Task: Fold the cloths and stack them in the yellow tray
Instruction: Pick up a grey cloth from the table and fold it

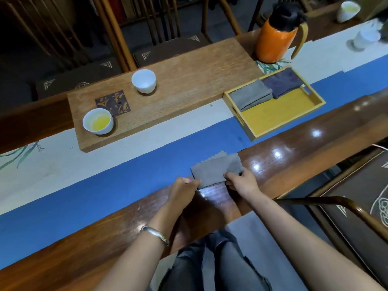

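A grey cloth (217,170), folded into a rectangle, lies on the near wooden table edge beside the blue runner. My left hand (182,191) pinches its near left corner. My right hand (241,181) pinches its near right corner. The yellow tray (279,114) stands to the far right. A folded grey cloth (251,96) lies in the tray's far left part, and a folded dark purple cloth (283,81) lies beside it at the far right. The tray's near half shows bare yellow floor.
A wooden tea board (189,80) holds a white empty cup (144,81) and a white cup of yellow tea (98,121). An orange thermos (277,36) stands behind the tray. Two more cups (347,10) sit at the far right. A chair arm (336,203) curves at my right.
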Demonstrator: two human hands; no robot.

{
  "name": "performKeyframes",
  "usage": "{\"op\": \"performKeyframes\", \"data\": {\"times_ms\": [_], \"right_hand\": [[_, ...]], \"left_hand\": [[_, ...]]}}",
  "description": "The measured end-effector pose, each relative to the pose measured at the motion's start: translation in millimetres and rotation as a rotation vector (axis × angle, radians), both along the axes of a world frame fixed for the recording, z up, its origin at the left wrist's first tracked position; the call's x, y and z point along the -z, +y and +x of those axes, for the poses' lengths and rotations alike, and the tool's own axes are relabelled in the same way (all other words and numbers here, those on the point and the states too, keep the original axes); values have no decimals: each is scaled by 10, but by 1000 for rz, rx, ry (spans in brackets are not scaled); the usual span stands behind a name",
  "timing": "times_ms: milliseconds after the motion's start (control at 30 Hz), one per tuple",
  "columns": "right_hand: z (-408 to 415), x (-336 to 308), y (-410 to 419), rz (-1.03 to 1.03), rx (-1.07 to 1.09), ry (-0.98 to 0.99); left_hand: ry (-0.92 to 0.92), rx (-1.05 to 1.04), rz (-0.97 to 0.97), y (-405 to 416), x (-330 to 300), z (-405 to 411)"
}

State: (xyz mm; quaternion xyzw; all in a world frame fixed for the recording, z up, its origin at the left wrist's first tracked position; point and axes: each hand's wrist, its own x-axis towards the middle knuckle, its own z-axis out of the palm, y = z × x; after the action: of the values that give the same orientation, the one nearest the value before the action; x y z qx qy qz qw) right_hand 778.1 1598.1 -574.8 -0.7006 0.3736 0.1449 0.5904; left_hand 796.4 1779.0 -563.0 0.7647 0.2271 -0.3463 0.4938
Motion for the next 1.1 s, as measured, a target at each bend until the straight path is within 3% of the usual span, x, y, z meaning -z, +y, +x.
{"op": "performKeyframes", "data": {"times_ms": [200, 367, 467, 633, 767, 967, 1100], "right_hand": [[94, 51, -25, -22, -61, -88], [168, 77, -119, -153, -73, 62], [136, 21, -112, -127, -32, 145], [64, -188, -142, 352, 125, 160], [140, -458, -333, 709, 221, 25], [567, -974, -855, 405, 138, -125], [881, -1079, -1364, 173, 61, -166]], "left_hand": [[-66, -194, 18, -247, 96, 8], [-46, -231, -281, -278, 51, 89], [-44, -212, -402, -216, -45, 121], [59, -239, -619, -151, -284, 219], [78, -167, -744, -151, -475, 388], [-92, -157, -477, -618, -782, 793], [-153, -156, -427, -1124, -873, 1007]]}}
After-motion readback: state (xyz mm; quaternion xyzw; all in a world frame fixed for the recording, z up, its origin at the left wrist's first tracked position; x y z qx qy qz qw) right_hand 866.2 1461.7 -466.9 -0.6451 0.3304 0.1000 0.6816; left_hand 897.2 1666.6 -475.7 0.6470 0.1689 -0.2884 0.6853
